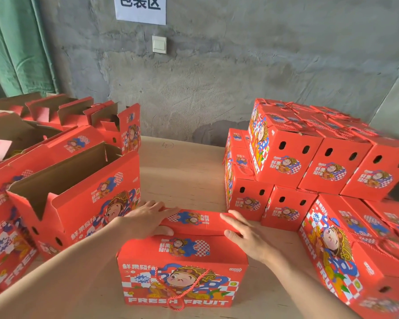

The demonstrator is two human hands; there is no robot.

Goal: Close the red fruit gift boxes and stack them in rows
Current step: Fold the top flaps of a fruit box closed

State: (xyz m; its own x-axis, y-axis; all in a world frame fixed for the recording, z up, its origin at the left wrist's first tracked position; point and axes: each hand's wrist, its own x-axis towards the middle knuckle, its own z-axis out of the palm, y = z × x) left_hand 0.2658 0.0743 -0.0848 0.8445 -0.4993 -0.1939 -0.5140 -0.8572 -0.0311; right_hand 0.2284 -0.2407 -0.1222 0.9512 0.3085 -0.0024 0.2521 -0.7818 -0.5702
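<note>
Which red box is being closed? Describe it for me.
Start at the wooden table under the grey wall. Between the open boxes on the left and the closed stack on the right, one box stands alone, nearest the camera. Only it has the left hand and right hand on its lid.

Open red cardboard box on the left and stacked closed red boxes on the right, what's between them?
In the head view, bare tan tabletop; nearer the camera, one red cardboard gift box.

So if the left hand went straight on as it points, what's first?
Probably the nearest bottom-row box of the right stack, passing just behind the fingers of the right hand; depth is unclear.
</note>
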